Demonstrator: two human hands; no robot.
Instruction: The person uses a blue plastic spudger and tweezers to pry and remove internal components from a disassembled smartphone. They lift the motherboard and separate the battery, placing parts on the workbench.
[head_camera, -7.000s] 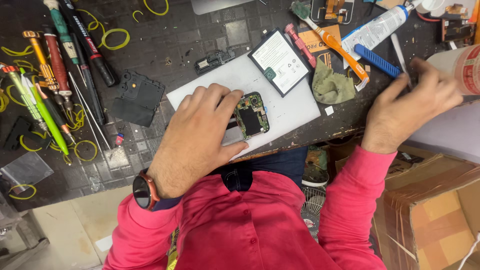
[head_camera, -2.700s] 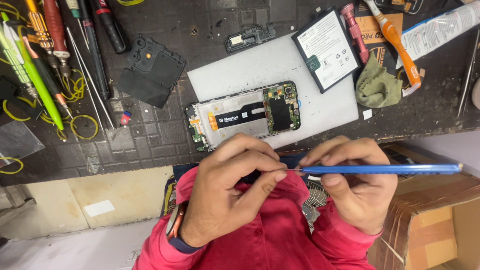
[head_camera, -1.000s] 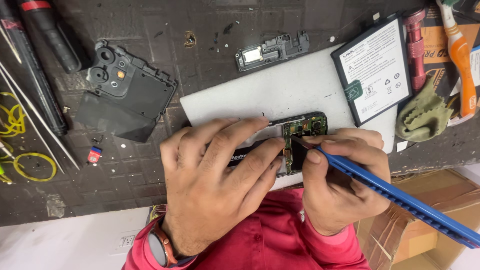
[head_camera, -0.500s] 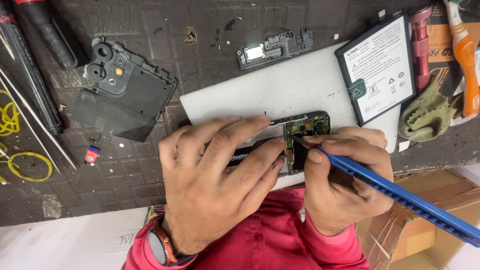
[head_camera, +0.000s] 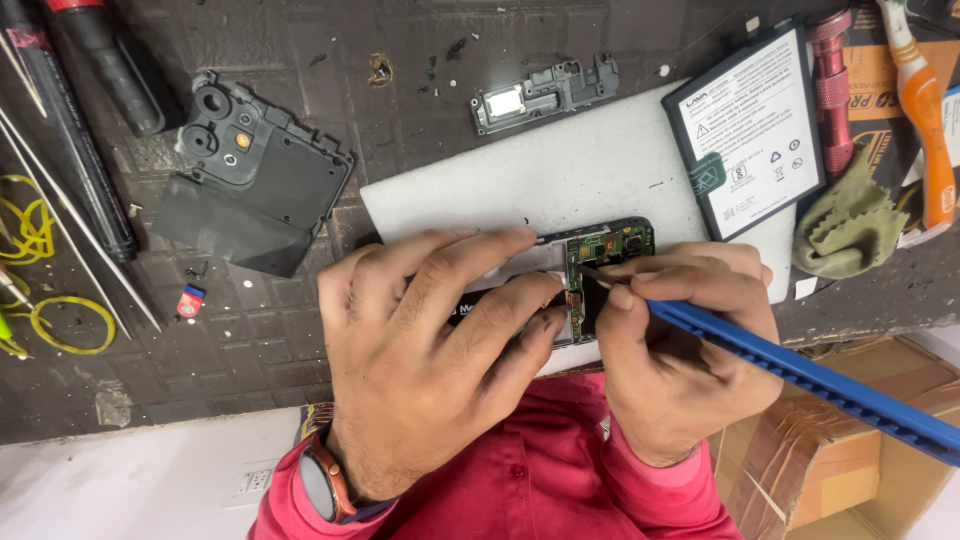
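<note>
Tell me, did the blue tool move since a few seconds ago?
Yes. The blue tool was held level in front of the red shirt, below the grey mat. Now the right hand has brought its tip up onto the opened phone lying on that mat.

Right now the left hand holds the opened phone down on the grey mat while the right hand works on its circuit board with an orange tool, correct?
Not quite: the tool in the right hand is blue, not orange, as the head view shows. The rest stands: the left hand presses the opened phone down on the grey mat, and the tip meets the circuit board.
</note>
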